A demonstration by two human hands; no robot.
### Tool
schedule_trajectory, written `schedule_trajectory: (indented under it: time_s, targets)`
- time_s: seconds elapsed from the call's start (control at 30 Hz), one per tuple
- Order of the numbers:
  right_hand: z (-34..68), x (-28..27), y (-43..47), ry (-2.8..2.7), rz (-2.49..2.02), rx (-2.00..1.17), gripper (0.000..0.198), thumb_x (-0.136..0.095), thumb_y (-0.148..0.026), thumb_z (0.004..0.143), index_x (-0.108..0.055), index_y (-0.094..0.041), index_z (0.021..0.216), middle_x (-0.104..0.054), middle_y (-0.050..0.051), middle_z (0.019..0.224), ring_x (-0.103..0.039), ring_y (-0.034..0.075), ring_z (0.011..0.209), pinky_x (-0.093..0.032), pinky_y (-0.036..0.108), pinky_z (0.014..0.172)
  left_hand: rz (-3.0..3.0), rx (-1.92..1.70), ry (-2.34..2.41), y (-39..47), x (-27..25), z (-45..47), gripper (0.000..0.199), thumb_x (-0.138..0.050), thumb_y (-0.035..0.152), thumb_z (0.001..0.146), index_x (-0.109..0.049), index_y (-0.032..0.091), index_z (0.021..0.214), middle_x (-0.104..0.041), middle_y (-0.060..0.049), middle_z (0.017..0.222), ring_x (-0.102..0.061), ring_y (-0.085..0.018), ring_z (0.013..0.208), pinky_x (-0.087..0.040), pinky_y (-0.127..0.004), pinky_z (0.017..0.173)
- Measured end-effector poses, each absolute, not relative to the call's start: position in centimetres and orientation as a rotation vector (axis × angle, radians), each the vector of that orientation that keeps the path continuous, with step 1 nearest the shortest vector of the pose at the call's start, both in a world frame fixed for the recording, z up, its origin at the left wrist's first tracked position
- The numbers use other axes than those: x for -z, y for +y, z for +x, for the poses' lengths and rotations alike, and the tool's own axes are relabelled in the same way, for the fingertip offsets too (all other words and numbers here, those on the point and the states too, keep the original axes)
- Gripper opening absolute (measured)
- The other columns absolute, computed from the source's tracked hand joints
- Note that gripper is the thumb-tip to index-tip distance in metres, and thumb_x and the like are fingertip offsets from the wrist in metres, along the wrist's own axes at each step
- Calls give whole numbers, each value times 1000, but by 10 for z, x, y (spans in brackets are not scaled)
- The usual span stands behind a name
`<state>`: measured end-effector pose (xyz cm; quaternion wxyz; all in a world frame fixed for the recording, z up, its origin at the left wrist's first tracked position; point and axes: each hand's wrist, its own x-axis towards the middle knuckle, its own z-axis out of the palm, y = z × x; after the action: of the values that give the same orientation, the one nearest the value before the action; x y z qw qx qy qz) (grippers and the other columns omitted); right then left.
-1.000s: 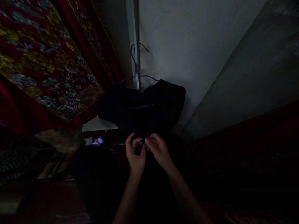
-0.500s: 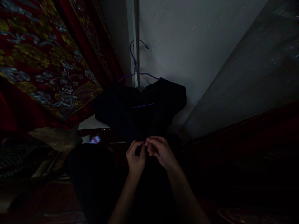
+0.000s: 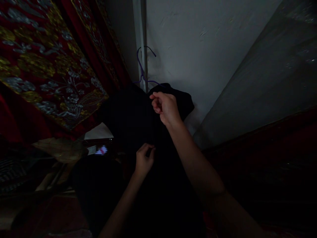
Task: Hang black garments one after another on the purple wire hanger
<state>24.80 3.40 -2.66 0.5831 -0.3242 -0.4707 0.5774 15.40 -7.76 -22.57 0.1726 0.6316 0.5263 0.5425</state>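
A black short-sleeved garment (image 3: 128,112) hangs on a thin purple wire hanger (image 3: 141,71). At the garment's front, my left hand (image 3: 145,157) pinches the dark cloth between thumb and fingers. Higher up, near the collar, my right hand (image 3: 167,107) is raised with thumb and fingertips pressed together and the other fingers curled. Whatever sits in that pinch, if anything, is too small and dark to make out. Most folds and edges of the cloth are lost in the dim light.
A red cloth with gold and silver embroidery (image 3: 56,66) hangs at the left. The hanger hooks by a narrow upright pole (image 3: 142,26) before a pale wall (image 3: 198,39). A dark leg (image 3: 96,188) and a beige cloth item (image 3: 59,148) are at lower left.
My right hand has risen from beside my left hand to near the collar. The garment's front has lifted, covering the hanger's lower bar. My left hand stays nearly in place.
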Motion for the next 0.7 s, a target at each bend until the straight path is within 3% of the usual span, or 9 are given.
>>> schedule_trajectory:
  time_s: [0.1,0.2,0.3,0.43,0.57,0.7]
  targets:
    - [249,30,18,-1182,-730,-1306,26,-62,-34,88,-61,-16,69,-49,-6,45,-37,4,35,-22,18,36,1762,-1687,1397,-66,166,141,17,-63,26,93,-70,20,108,-73,-7,99,-70,-20,93,-55,-34,87]
    - [250,34,2,-1291,-707,-1250,28,-62,-40,88,-63,-17,72,-51,-5,48,-39,5,37,-25,18,38,1809,-1978,1310,-50,94,127,34,-60,29,96,-63,22,129,-72,-5,105,-69,-17,92,-54,-31,86]
    - [251,32,-7,-1371,-679,-1129,32,-63,-44,90,-63,-18,72,-49,-5,51,-42,6,42,-28,19,41,2092,-1873,1281,-33,43,116,22,-61,28,95,-71,19,113,-73,-5,100,-68,-16,88,-53,-27,81]
    - [250,37,0,-1403,-683,-938,33,-63,-46,89,-61,-19,69,-47,-4,54,-44,8,50,-30,21,47,2321,-1746,1357,-22,22,114,14,-64,28,93,-70,17,87,-70,-1,80,-65,-14,75,-49,-25,72]
    - [241,75,11,-1411,-797,-863,29,-59,-35,87,-59,-19,62,-49,-3,55,-44,10,53,-30,24,51,2206,-1991,1389,-27,17,114,16,-64,33,93,-65,19,86,-64,2,76,-61,-13,71,-46,-25,66]
    - [234,123,-1,-1367,-914,-1001,28,-58,-33,82,-58,-20,57,-46,-4,51,-41,11,51,-27,24,50,1839,-2373,1406,-29,13,72,15,-63,35,94,-61,21,91,-59,4,77,-60,-12,74,-47,-27,68]
